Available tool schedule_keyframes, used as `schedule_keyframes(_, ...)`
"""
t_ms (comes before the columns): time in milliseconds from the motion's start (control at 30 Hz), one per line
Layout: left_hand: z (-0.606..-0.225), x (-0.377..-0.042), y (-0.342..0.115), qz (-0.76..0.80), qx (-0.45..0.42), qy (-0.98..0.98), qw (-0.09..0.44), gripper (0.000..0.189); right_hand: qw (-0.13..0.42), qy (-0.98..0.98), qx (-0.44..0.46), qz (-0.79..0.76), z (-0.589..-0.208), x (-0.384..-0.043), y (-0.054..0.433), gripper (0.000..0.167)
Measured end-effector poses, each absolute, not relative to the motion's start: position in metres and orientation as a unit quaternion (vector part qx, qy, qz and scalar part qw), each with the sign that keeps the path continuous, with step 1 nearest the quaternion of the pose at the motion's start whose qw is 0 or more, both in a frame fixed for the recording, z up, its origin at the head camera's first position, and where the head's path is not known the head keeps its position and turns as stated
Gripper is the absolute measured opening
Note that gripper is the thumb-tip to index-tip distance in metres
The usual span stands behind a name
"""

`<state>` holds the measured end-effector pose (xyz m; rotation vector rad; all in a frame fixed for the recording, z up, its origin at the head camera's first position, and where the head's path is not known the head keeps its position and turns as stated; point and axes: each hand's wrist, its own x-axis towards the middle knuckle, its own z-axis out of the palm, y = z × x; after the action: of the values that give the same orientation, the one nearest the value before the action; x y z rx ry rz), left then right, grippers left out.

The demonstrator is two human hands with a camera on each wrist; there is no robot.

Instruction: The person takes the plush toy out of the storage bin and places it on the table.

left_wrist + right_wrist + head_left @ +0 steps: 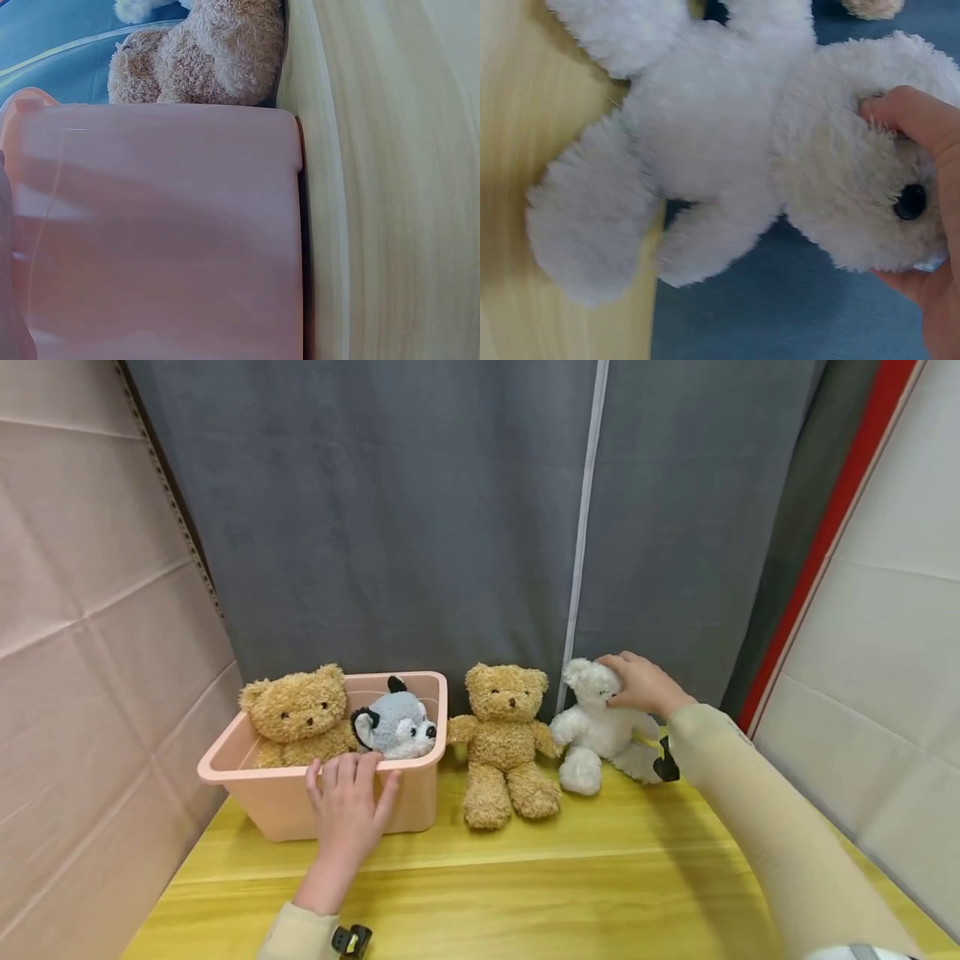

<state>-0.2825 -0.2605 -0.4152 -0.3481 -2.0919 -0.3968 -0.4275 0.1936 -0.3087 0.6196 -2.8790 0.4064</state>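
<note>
My right hand (647, 683) grips the head of a white teddy bear (606, 727) from above and the side. In the right wrist view, the fingers and thumb clasp the fluffy head (840, 157) near its black eye. My left hand (348, 806) holds the front rim of a pink plastic bin (277, 806), fingers hooked over the edge and thumb along the outer wall. Inside the bin sit a golden-brown teddy bear (296, 714) and a grey-and-white husky plush (397, 727). Another golden-brown teddy bear (506, 752) sits upright between the bin and the white bear.
A yellow wood-grain table (525, 893) carries the bin and the bears. Behind them hangs a grey curtain (412, 527) with a pale vertical strip. White cloth walls (90, 635) close in both sides, with a red band (840, 518) on the right.
</note>
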Motion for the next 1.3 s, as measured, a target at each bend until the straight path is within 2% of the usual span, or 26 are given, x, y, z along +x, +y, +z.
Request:
schedule_keyframes(267,-0.414,-0.283,-0.261,-0.162,-0.145,-0.852,0.477,0.053,0.092,-0.958,0.228,0.15,-0.327,-0.434,0.188,0.075)
schedule_keyframes(667,-0.414,-0.282,-0.26,-0.168,-0.145,-0.851,0.477,0.054,0.071,-0.966,0.204,0.141,-0.314,-0.429,0.192,0.091)
schedule_keyframes(1300,-0.417,-0.282,-0.261,-0.163,-0.144,-0.851,0.479,0.053,0.075,-0.967,0.211,0.12,-0.293,-0.417,0.203,0.086)
